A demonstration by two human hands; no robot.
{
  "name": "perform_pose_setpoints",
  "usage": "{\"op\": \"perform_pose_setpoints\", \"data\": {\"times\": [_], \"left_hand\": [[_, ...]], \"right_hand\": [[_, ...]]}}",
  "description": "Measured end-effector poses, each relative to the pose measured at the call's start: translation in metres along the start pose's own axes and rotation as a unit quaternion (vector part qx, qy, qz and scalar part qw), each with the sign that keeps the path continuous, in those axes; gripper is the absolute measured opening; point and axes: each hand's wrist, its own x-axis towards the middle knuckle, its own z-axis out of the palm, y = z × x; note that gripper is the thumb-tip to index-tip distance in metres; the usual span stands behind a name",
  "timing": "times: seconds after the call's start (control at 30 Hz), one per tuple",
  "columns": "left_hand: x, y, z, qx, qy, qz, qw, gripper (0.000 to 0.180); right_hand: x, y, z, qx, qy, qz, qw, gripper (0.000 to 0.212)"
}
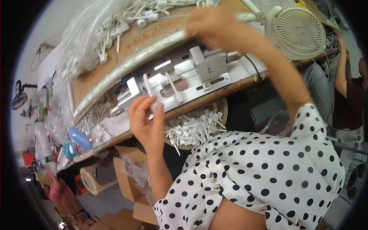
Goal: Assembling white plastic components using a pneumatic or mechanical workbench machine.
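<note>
My left hand [147, 120] is at the front edge of a silver metal fixture [199, 69], thumb and fingers closed round a white cap with a stem [148, 85], the stem pointing up and away. A second white stemmed cap [174, 89] lies on the fixture just right of that hand, across a pinkish part. My right hand [211, 27] is raised beyond the fixture, over the padded rail [153, 48] near the heap of stemmed caps [126, 17]. Motion smears its fingers, and whether they hold anything cannot be made out.
A round basket [225, 111] full of white stemmed caps stands below the bench's front edge. At the right end is a white fan [299, 32]. An open cardboard box [128, 180] sits below on the left. Another person [347, 88] is at the far right.
</note>
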Motion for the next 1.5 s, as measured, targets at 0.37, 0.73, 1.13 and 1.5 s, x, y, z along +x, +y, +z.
{"op": "perform_pose_setpoints", "data": {"times": [0.37, 0.73, 1.13, 1.5], "left_hand": [[-0.003, -0.008, 0.044, 0.18, -0.092, 0.115, 0.973, 0.022], [0.0, 0.0, 0.048, 0.192, -0.12, 0.111, 0.968, 0.022], [0.142, -0.024, -0.001, 0.24, -0.008, 0.113, 0.964, 0.022], [0.218, -0.055, 0.022, 0.483, -0.059, -0.05, 0.872, 0.039]], "right_hand": [[0.03, 0.032, -0.032, 0.114, -0.006, 0.13, 0.985, 0.018], [0.023, 0.036, 0.026, 0.105, -0.003, 0.172, 0.98, 0.017], [-0.021, -0.086, 0.044, 0.173, 0.035, -0.026, 0.984, 0.025], [-0.013, -0.081, 0.076, 0.079, -0.013, -0.037, 0.996, 0.013]]}}
